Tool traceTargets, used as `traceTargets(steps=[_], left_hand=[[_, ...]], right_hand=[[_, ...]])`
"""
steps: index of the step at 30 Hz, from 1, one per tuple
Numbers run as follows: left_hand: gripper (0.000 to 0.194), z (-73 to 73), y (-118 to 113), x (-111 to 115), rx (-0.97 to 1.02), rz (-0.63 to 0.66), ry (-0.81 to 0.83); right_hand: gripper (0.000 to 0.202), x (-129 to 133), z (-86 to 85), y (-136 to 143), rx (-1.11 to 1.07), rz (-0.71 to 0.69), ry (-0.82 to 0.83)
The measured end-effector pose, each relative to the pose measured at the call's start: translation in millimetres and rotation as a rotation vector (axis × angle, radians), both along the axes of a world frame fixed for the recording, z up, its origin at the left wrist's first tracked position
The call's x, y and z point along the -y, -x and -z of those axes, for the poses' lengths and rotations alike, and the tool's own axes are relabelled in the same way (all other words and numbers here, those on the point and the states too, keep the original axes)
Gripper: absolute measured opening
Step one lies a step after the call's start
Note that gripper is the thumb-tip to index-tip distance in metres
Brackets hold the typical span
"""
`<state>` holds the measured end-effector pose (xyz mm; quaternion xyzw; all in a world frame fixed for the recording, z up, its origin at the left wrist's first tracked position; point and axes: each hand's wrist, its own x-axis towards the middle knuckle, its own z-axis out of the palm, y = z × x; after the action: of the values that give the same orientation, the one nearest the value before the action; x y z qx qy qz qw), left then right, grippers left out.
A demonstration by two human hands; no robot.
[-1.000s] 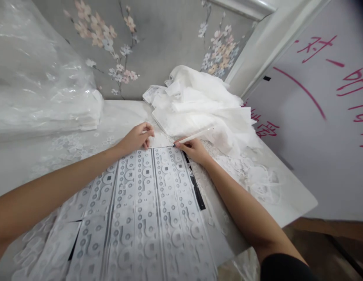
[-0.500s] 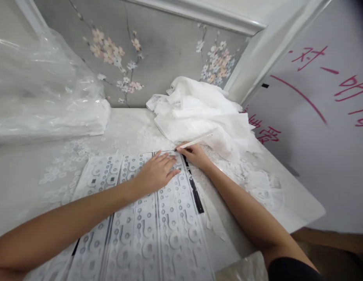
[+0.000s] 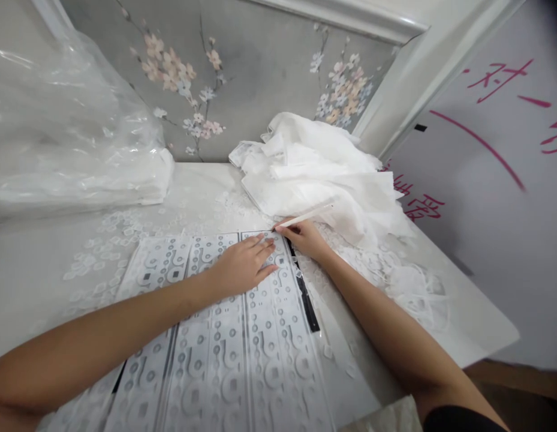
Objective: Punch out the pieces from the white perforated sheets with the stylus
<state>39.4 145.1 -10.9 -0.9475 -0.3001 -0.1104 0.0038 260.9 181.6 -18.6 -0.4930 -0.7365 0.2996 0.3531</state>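
Note:
A large whitish sheet point(image 3: 201, 360) printed with grey circles, curves and squares lies on the white table. My left hand point(image 3: 246, 264) rests flat on its upper part, fingers spread. At the sheet's top right corner my right hand point(image 3: 303, 237) pinches a thin white pen-like tool point(image 3: 307, 215), its dark tip down at the sheet's top edge. A black strip point(image 3: 307, 300) runs along the sheet's right side, partly under the right hand.
Crumpled white sheets point(image 3: 314, 168) are piled behind my right hand. Small clear pieces point(image 3: 98, 246) are scattered left of the sheet, and white scraps point(image 3: 408, 288) to the right. A clear plastic bag point(image 3: 80, 132) stands at the back left, a whiteboard point(image 3: 498, 252) at the right.
The view has shifted slightly, so most things appear a little further right. My left hand's fingers lie slightly closer together; the right hand still holds the tool at the top edge.

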Motion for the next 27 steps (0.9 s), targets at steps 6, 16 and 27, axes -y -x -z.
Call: traceTargets(steps=[6, 16, 27], left_hand=[[0.056, 1.0, 0, 0, 0.005, -0.003, -0.008], [0.058, 0.7, 0, -1, 0.002, 0.005, -0.001], [0.059, -2.2, -1, -2, -0.023, 0.014, -0.017]], right_hand=[[0.027, -1, 0.9, 1, 0.093, -0.075, -0.164], [0.023, 11, -17.0, 2, 0.724, -0.316, -0.612], [0.023, 6, -6.0, 12, 0.612, -0.227, -0.494]])
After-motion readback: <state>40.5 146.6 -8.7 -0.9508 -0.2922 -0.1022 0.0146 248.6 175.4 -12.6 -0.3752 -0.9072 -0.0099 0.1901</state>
